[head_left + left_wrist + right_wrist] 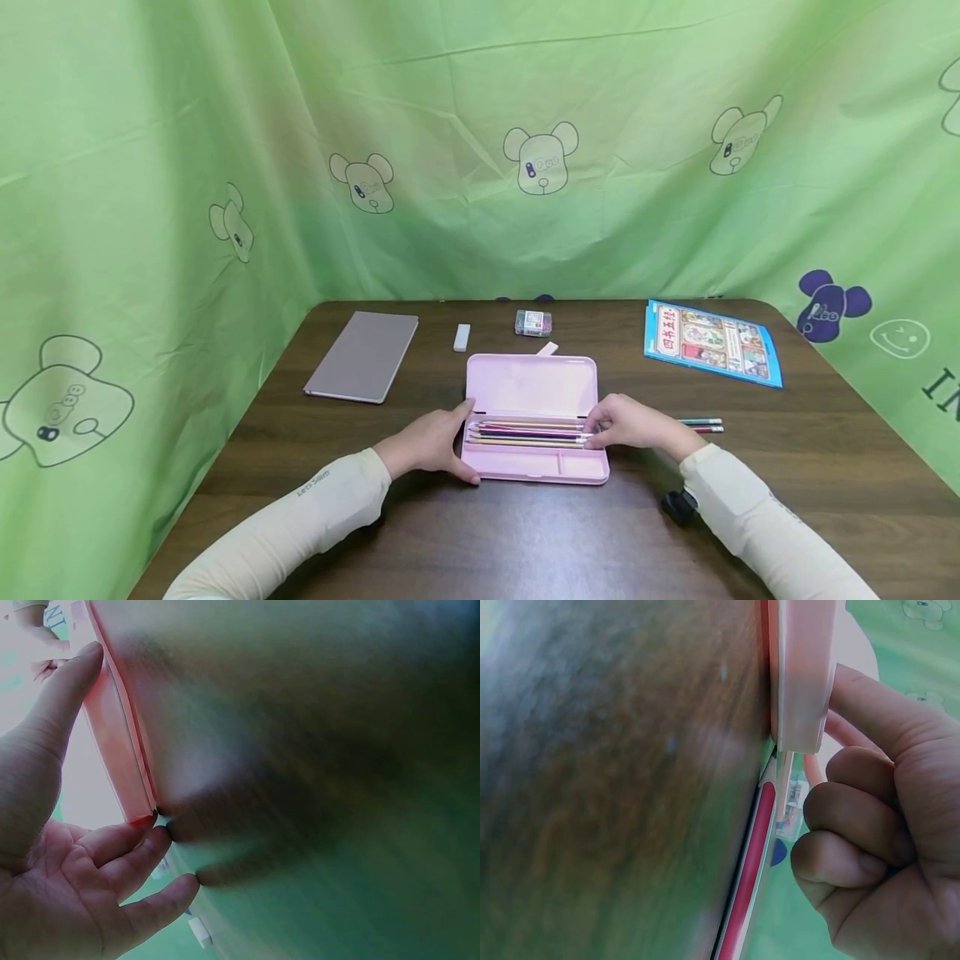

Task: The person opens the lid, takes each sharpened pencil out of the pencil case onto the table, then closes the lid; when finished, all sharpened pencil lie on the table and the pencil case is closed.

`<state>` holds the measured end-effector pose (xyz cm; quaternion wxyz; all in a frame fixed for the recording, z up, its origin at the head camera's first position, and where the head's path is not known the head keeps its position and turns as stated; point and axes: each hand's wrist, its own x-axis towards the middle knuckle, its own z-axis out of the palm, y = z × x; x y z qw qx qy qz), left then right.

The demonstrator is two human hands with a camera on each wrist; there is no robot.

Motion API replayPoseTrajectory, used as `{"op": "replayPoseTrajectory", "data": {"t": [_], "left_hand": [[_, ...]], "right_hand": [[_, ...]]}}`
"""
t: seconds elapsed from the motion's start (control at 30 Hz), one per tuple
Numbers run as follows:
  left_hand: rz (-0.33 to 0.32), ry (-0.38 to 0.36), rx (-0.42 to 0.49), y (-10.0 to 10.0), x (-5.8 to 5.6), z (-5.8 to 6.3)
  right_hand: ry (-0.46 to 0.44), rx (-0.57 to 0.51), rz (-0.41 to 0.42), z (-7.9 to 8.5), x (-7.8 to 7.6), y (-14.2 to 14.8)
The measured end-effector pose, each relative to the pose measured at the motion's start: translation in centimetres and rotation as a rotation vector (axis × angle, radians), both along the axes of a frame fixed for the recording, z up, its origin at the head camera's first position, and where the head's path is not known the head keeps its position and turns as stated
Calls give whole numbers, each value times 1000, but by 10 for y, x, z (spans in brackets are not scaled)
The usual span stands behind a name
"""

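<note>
An open pink pencil case [517, 469] lies in the middle of the table, its lid tipped back. Several pencils [517, 434] lie lengthwise in its rear compartment. My left hand [429, 442] holds the case's left end, thumb at the front corner and fingers towards the back; the left wrist view shows this hand [82, 881] spread round the pink end [124, 761]. With thumb and forefinger, my right hand [633, 423] pinches a pencil end inside the case's right side. In the right wrist view the case wall [806, 682] hides those fingertips, and the other fingers are curled.
Two more pencils [705, 424] lie right of the case, partly behind the right wrist. A grey notebook [363, 358] is at the left, a white eraser [462, 337] and a small clear box [533, 323] at the back, a blue-edged booklet [712, 343] at the right.
</note>
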<state>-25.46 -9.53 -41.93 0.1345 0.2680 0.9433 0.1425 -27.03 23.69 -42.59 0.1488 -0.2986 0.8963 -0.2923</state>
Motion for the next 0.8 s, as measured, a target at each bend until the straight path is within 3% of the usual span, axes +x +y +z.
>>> {"op": "replayPoseTrajectory", "data": {"t": [0.37,0.8], "left_hand": [[8,-11,2,0,-1,-1],[6,-11,8,-1,-1,-2]], "right_hand": [[40,-79,-100,3,0,3],[72,-220,-314,4,5,14]]}}
